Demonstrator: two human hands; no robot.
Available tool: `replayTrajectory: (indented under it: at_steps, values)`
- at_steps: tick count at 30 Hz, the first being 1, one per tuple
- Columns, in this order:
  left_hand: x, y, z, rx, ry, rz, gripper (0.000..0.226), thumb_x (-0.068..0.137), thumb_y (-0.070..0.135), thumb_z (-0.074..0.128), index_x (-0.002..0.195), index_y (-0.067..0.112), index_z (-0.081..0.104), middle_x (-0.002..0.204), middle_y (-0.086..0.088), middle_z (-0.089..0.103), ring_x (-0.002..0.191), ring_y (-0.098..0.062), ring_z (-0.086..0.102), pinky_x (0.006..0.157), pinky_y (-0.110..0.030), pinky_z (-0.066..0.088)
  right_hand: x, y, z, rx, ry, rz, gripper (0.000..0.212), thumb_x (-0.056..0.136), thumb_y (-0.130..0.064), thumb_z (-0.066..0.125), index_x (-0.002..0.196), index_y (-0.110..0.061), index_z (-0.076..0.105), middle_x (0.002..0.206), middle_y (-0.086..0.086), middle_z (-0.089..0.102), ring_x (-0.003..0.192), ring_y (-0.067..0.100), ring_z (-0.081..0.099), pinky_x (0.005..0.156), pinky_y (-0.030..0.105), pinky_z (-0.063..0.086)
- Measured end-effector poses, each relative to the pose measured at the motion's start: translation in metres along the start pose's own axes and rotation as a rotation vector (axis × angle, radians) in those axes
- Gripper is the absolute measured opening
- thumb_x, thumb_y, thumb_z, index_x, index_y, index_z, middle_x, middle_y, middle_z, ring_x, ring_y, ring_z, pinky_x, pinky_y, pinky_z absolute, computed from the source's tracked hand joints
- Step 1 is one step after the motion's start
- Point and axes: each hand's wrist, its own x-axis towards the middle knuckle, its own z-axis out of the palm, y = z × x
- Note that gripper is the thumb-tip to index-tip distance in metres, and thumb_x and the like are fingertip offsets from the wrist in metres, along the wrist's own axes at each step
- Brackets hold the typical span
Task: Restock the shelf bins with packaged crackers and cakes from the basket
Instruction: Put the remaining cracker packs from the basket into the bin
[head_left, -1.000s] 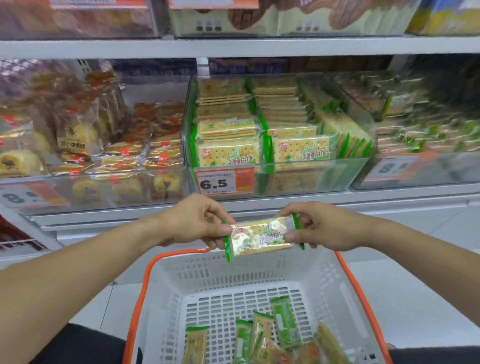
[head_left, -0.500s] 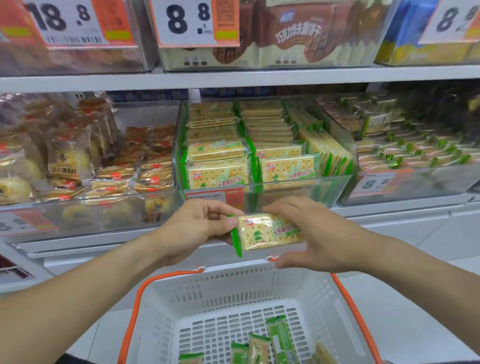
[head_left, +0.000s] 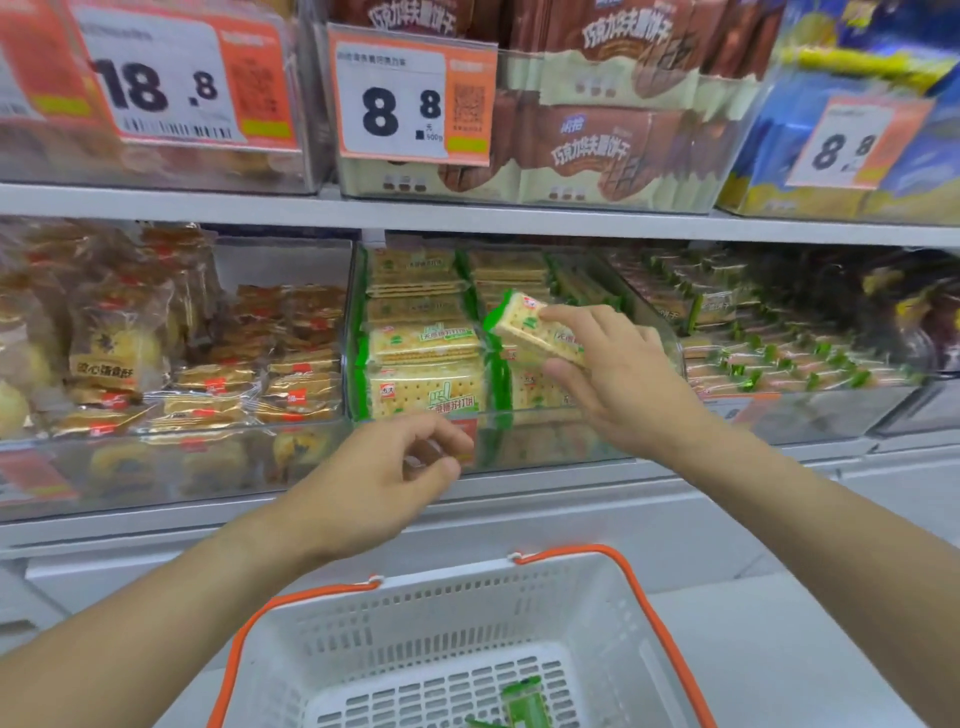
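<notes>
- Clear bins (head_left: 519, 447) of packets lined the middle shelf (head_left: 519, 221); cake packs (head_left: 218, 387) filled the bin to the left.
- The white basket (head_left: 467, 618) sat below, with green packets (head_left: 524, 706) in it.
- The right hand (head_left: 618, 374) pinched a cracker packet (head_left: 530, 332), tilted, over the middle bin's stacked crackers (head_left: 426, 389).
- The left hand (head_left: 379, 483) hovered before the bin's front, fingers (head_left: 441, 434) loosely curled, holding nothing.

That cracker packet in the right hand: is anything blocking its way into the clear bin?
Nothing visible. The right hand holds the cracker packet above the bin's open top, over stacked packets.
</notes>
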Motion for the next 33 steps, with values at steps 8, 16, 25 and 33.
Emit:
replayTrajectory:
  at_steps: [8,16,25,33]
  values:
    - [0.002,0.0,0.004,0.258,-0.056,0.135,0.018,0.099,0.028,0.056,0.115,0.03,0.062,0.114,0.021,0.051,0.103,0.005,0.054,0.09,-0.014,0.042,0.098,0.009,0.018,-0.173,-0.306,0.184,0.053,0.101,-0.019,0.045,0.151,-0.024,0.03,0.146,0.013,0.047,0.138,0.037,0.039,0.117,0.061,0.019]
    - [0.006,0.005,0.002,0.314,-0.046,0.159,0.022,0.101,0.031,0.048,0.121,0.028,0.058,0.122,0.017,0.04,0.103,-0.005,0.053,0.092,-0.03,0.046,0.13,0.007,0.041,-0.169,-0.283,0.24,0.077,0.087,0.008,0.049,0.151,-0.032,0.037,0.139,0.01,0.055,0.11,0.032,0.059,0.081,0.032,0.05]
    - [0.006,0.006,0.0,0.347,-0.093,0.147,0.019,0.1,0.031,0.051,0.112,0.026,0.065,0.109,0.013,0.059,0.096,-0.007,0.054,0.085,-0.028,0.047,0.107,-0.008,0.023,-0.207,-0.098,0.195,0.043,0.093,-0.009,0.052,0.136,-0.009,0.051,0.117,0.02,0.062,0.098,0.037,0.06,0.079,0.039,0.05]
    - [0.009,-0.017,0.031,0.723,-0.71,-0.186,0.045,0.099,0.046,0.046,0.119,0.01,0.066,0.116,-0.009,0.07,0.105,-0.028,0.066,0.093,-0.041,0.053,-0.039,-0.052,0.048,0.11,0.154,-0.358,0.016,0.087,-0.019,0.054,0.092,-0.012,0.067,0.076,-0.005,0.062,0.063,0.013,0.055,0.055,0.027,0.04]
